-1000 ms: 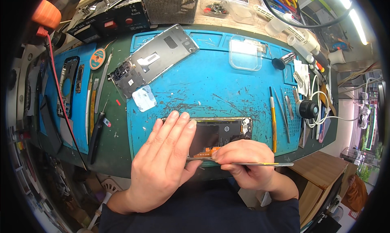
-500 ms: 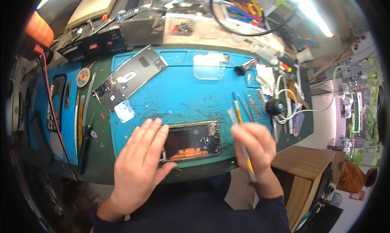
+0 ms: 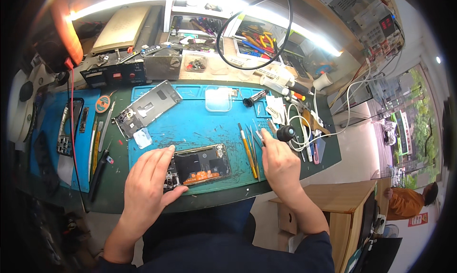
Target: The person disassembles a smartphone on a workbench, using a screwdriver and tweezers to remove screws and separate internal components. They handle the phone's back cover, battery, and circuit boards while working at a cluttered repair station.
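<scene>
An opened smartphone (image 3: 202,164), its dark inner parts and an orange flex strip showing, lies on the blue work mat (image 3: 190,118). My left hand (image 3: 150,178) is closed across its left end, the fingers at the far corner and the thumb at the near edge, hiding part of it. My right hand (image 3: 281,163) is over the mat's right side with fingertips pressed together beside several slim tools; whatever they pinch is hidden. To the left of that hand, a yellow-handled tool (image 3: 247,151) lies beside a thin metal tool (image 3: 254,154).
A detached phone back panel (image 3: 152,106) lies at the far left of the mat, above a small white pad (image 3: 142,138). A clear lidded box (image 3: 218,99) stands at the back. Right of it are a black eyepiece (image 3: 285,133) and looped white cable (image 3: 304,125).
My right hand has moved from beside the phone's right end, where it held a long pale tool, out to the slim tools. The left hand stays on the phone; the whole view has shifted.
</scene>
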Motion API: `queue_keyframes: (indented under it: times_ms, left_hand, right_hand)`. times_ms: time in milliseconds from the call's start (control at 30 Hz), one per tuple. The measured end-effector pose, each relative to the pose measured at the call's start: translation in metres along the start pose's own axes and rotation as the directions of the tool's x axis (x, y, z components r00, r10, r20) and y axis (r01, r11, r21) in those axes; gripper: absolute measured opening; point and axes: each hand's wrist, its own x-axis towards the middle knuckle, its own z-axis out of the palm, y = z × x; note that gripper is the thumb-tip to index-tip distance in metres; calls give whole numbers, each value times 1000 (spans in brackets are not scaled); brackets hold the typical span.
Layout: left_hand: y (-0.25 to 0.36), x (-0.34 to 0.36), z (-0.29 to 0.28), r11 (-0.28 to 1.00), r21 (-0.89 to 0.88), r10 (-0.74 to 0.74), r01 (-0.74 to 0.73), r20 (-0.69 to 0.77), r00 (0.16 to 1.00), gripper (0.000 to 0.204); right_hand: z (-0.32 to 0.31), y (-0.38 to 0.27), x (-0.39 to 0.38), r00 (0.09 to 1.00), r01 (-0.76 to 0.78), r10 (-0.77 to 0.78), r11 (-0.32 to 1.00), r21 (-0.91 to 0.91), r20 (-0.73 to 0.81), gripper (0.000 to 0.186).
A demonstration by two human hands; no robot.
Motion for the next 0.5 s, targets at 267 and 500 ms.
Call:
queue_keyframes:
  times_ms: [267, 500]
  left_hand:
    - [-8, -5, -4, 997, -74, -2, 1, -15, 1000, 98]
    - [-15, -10, -2, 993, -118, -9, 10, 12, 1000, 97]
  right_hand:
    - [-9, -3, 12, 994, -82, 79, 996, -32, -76, 42]
    - [-31, -43, 21, 973, 187, -224, 891, 414, 44, 23]
